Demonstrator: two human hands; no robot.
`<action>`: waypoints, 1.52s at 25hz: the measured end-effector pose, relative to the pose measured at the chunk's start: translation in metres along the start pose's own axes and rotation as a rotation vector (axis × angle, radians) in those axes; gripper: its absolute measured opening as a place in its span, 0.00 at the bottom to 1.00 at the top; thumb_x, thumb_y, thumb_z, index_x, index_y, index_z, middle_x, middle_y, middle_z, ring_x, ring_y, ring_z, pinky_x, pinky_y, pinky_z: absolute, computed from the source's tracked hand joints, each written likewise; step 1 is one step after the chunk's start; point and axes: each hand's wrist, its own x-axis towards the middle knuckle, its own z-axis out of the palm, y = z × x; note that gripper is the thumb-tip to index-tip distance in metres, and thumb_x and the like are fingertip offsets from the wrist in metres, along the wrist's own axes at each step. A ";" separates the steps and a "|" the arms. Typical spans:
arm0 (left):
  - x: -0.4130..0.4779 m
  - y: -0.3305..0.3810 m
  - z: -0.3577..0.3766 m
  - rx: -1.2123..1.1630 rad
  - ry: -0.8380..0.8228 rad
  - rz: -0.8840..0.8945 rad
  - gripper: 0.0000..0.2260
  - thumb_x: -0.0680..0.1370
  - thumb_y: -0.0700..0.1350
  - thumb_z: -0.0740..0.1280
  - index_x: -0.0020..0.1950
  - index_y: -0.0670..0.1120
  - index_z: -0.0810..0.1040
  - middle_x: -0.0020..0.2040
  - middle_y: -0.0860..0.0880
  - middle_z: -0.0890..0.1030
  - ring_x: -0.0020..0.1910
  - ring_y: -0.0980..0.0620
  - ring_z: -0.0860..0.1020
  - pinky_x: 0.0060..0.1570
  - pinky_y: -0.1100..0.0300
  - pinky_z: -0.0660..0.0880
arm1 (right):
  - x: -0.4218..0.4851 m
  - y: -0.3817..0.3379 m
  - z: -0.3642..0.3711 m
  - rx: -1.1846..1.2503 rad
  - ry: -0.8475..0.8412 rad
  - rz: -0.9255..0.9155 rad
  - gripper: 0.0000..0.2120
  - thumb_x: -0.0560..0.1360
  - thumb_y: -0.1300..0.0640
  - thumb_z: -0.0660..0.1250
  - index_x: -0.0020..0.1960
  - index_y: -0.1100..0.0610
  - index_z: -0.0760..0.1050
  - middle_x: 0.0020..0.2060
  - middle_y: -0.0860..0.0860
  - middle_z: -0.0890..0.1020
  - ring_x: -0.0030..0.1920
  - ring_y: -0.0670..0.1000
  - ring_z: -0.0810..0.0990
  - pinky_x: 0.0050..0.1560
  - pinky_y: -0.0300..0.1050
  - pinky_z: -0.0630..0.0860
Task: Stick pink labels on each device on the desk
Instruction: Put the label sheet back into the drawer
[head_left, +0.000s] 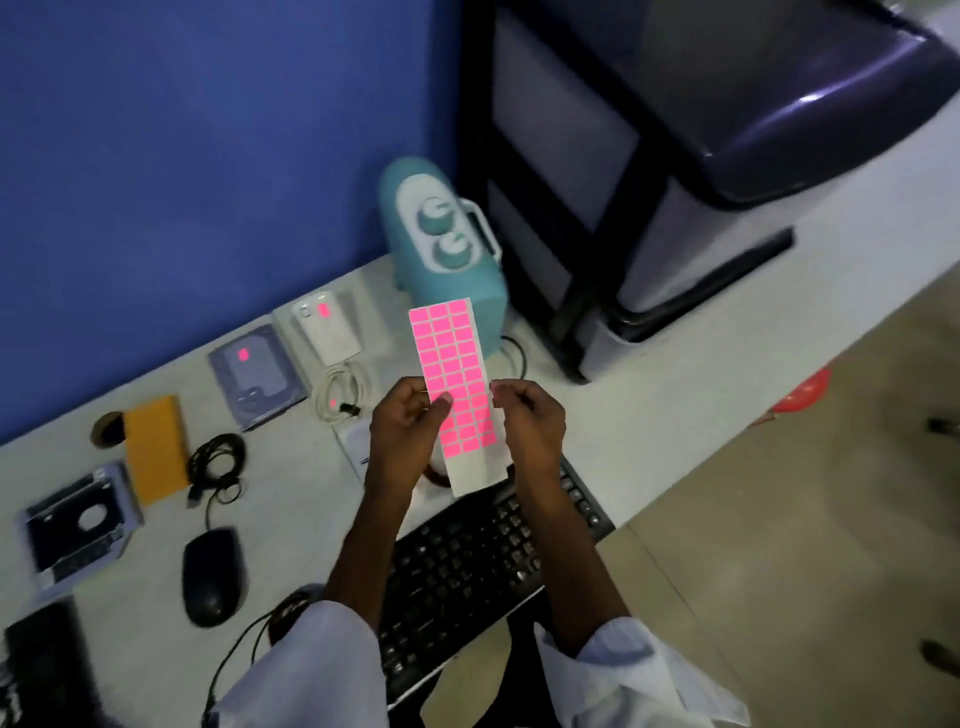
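Observation:
A white backing sheet with several pink labels (453, 364) is held upright above the desk. My left hand (408, 431) grips its left edge, thumb pressed on the labels. My right hand (530, 421) pinches the sheet's right edge. On the white desk (649, 415) lie a teal device (441, 244), a white power bank (327, 327) with a pink label, a hard drive in a bag (254, 374) with a pink label, a white cable (340, 392) with a pink label, a black mouse (213, 574), a black keyboard (467, 566) and a drive caddy (78, 525).
An orange-brown pad (156, 447) and a black coiled cable (218, 462) lie at the left. A black device (41, 660) sits at the lower left. A blue partition (208, 156) backs the desk. A large grey and black printer (701, 156) stands at the right.

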 end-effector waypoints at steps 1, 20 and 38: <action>-0.003 0.005 0.013 -0.007 -0.018 0.005 0.03 0.79 0.35 0.68 0.53 0.37 0.78 0.44 0.48 0.84 0.37 0.66 0.81 0.39 0.71 0.75 | 0.005 -0.002 -0.014 0.033 0.035 0.027 0.06 0.73 0.62 0.68 0.41 0.55 0.83 0.35 0.47 0.84 0.34 0.45 0.78 0.41 0.45 0.74; -0.053 0.054 0.209 0.329 -0.014 0.331 0.21 0.69 0.45 0.64 0.61 0.53 0.81 0.52 0.53 0.85 0.51 0.51 0.83 0.49 0.54 0.80 | 0.157 -0.010 -0.193 0.722 -0.004 0.399 0.09 0.73 0.52 0.64 0.51 0.56 0.74 0.52 0.55 0.82 0.50 0.55 0.80 0.49 0.48 0.76; -0.041 0.055 0.219 0.261 0.009 0.337 0.14 0.69 0.43 0.65 0.53 0.45 0.81 0.43 0.66 0.83 0.43 0.64 0.81 0.40 0.69 0.75 | 0.139 0.002 -0.257 0.838 0.046 0.424 0.10 0.72 0.53 0.62 0.51 0.56 0.72 0.51 0.57 0.84 0.51 0.57 0.83 0.55 0.50 0.75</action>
